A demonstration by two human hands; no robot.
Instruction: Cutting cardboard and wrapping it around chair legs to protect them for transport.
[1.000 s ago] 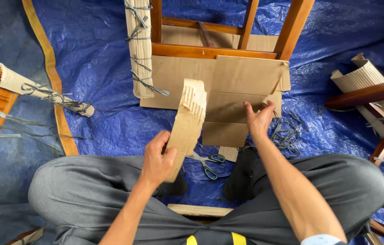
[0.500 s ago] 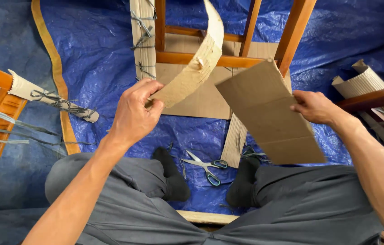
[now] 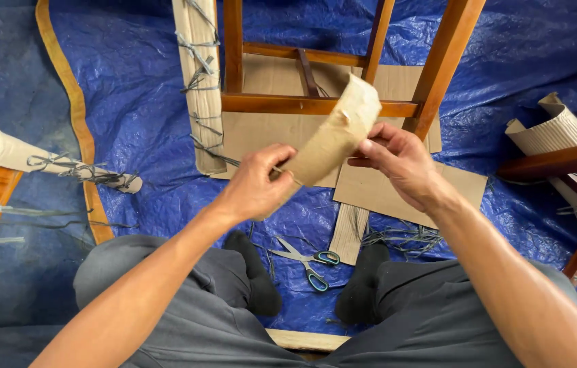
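Both hands hold a corrugated cardboard strip (image 3: 329, 140).
Its long axis slants up-right; left hand (image 3: 256, 185) and right hand (image 3: 397, 162) each keep a closed grip on it.

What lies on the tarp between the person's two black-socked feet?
In the head view, a pair of scissors with blue-green handles lies on the blue tarp between the left foot and the right foot.

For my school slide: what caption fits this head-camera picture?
Both hands, left and right, hold a cardboard strip above scissors.

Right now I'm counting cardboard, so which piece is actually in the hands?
The curved corrugated strip, pinched by left hand and right hand; the flat sheets lie on the blue tarp.
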